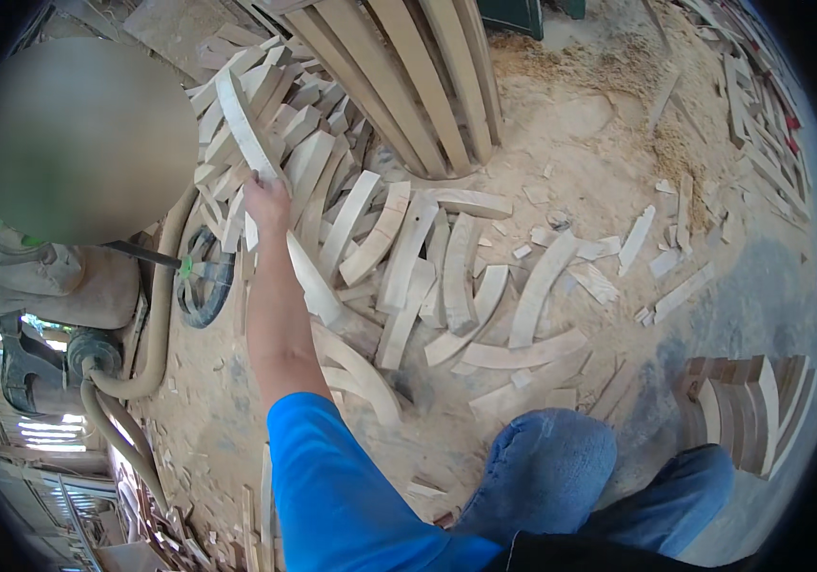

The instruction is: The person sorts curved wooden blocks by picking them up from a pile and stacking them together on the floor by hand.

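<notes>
My left arm, in a blue sleeve, stretches out to the far left over a heap of cut wood. The fingers of my left hand (267,198) are closed around the lower part of a long, pale curved wooden piece (242,122), which stands tilted over the heap. Below and right of the hand lie more curved wooden pieces (375,234), loosely overlapping on the floor. My right hand is out of view.
A bundle of upright wooden slats (413,86) stands beyond the heap. Stacked curved pieces (756,410) sit right of my knees (556,467). Wood scraps and sawdust (608,71) litter the floor. A green-spoked wheel (203,276) and a thick hose (162,315) are at left.
</notes>
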